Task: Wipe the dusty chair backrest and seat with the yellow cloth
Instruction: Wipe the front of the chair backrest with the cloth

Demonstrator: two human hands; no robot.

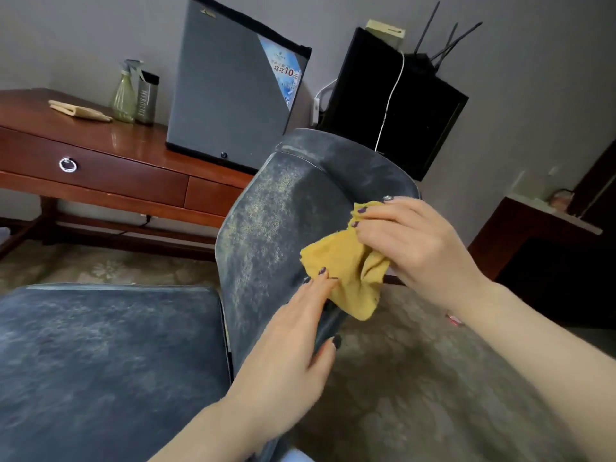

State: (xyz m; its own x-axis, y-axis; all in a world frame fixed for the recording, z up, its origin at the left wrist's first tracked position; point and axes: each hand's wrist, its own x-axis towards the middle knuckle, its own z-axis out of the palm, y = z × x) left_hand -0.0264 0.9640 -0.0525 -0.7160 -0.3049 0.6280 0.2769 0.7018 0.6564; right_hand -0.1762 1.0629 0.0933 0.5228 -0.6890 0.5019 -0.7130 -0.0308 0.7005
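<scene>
Roughly at the middle right of the frame, the yellow cloth lies crumpled against the right edge of the chair backrest, its lower corner hanging down past that edge. The right hand comes in from the right, its grip clamped on the cloth's upper part, with the fingers bunching the fabric. The left hand reaches up from the bottom of the frame. Its fingers lie fairly straight on the front of the backrest, their tips touching the cloth's lower edge, while the thumb hooks round the backrest's edge, so this grip holds the backrest itself. The dark blue backrest is speckled with pale dust across its front, and the seat at the lower left is dusty too. A patterned carpet lies beneath the chair. Behind it, at the upper left, a wooden surface with a ring-pull drawer carries a folded cloth, a green spray bottle and a dark bottle just beside it. A grey mini fridge stands to their right. Further right is a black box-like unit with a white cable running down its front.
</scene>
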